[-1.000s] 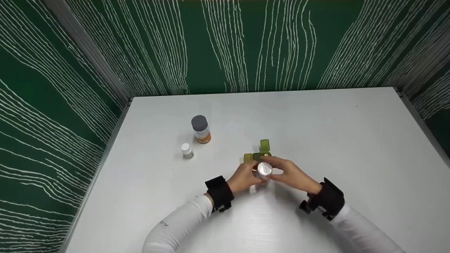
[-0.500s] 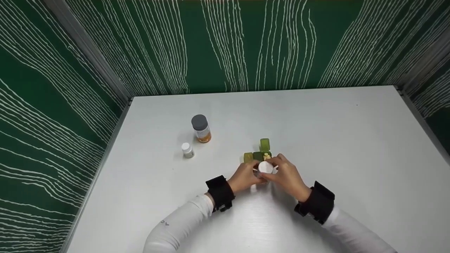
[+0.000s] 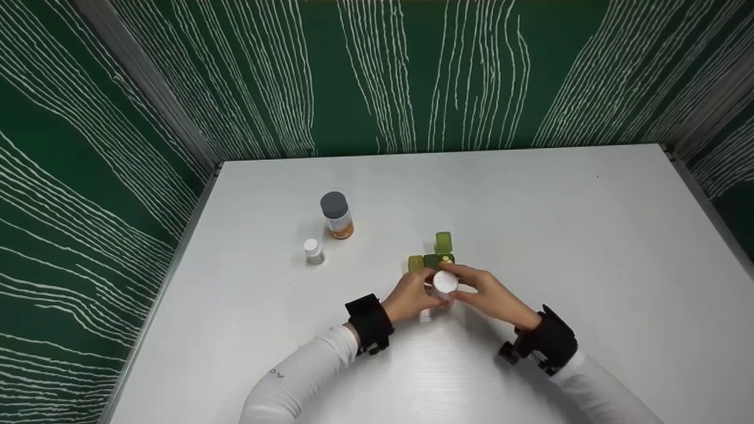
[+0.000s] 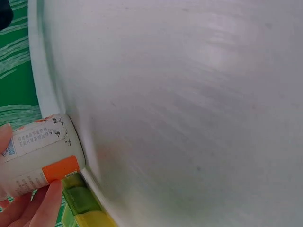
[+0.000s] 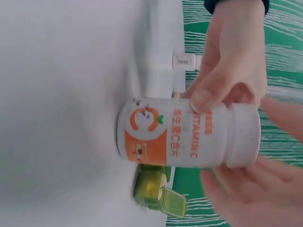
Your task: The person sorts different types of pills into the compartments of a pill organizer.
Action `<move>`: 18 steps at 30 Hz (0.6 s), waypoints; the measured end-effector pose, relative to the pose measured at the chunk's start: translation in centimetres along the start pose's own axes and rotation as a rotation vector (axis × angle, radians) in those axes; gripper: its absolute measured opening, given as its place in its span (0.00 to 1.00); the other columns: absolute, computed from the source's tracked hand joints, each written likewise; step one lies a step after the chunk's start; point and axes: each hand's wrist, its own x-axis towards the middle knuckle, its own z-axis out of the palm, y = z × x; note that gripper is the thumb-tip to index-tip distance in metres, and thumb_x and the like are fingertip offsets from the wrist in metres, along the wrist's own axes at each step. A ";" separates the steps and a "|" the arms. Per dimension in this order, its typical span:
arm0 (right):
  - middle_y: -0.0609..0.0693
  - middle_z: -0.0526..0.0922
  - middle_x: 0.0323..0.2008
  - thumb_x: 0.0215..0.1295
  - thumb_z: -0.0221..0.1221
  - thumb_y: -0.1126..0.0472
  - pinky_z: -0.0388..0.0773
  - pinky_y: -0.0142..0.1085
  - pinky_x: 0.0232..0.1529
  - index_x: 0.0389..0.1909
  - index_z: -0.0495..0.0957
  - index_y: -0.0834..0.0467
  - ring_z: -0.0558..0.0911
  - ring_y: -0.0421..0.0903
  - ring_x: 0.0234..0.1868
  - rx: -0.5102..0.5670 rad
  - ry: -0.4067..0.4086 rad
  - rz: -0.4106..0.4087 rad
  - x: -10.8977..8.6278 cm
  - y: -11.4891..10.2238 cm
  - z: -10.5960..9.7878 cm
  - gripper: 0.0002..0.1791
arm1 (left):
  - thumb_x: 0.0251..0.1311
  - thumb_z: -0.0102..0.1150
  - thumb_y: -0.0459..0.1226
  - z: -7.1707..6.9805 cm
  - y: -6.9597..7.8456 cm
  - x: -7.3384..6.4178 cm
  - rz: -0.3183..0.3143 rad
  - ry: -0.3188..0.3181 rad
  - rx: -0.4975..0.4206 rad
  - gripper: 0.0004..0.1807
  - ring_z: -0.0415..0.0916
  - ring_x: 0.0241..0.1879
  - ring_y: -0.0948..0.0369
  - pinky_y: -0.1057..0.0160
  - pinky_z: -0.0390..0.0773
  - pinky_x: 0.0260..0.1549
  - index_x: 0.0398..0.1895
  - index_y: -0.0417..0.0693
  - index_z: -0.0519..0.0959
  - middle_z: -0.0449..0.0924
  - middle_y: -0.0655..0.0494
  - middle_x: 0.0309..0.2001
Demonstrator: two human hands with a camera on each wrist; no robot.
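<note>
A white vitamin C bottle with an orange-and-white label stands upright between the hands. My left hand grips its body from the left side. Around the white cap, the thumb and fingers of my right hand are spread in a loose C shape, fingertips close to the cap's edge. Just beyond the bottle lies a green and yellow pill organizer. One of its lids is flipped back, and pale yellow tablets show in that compartment, partly hidden by the right fingers.
On the white table, a bottle with a grey cap and orange lower label stands at the back left. Nearer stands a small white bottle. Green walls with white lines rise behind and at the left.
My right hand turned inward around the cap half a second ago, fingers closing on it, and has since swung back outward with fingers spread. My left hand keeps holding the bottle in place.
</note>
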 end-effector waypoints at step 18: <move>0.56 0.71 0.31 0.40 0.69 0.57 0.66 0.37 0.33 0.39 0.70 0.69 0.69 0.49 0.34 -0.388 0.462 0.074 0.7 0.0 3.5 0.28 | 0.42 0.67 0.34 0.3 -0.1 0.0 0.031 0.035 0.066 0.21 0.75 0.39 0.61 0.75 0.71 0.37 0.41 0.35 0.73 0.78 0.47 0.39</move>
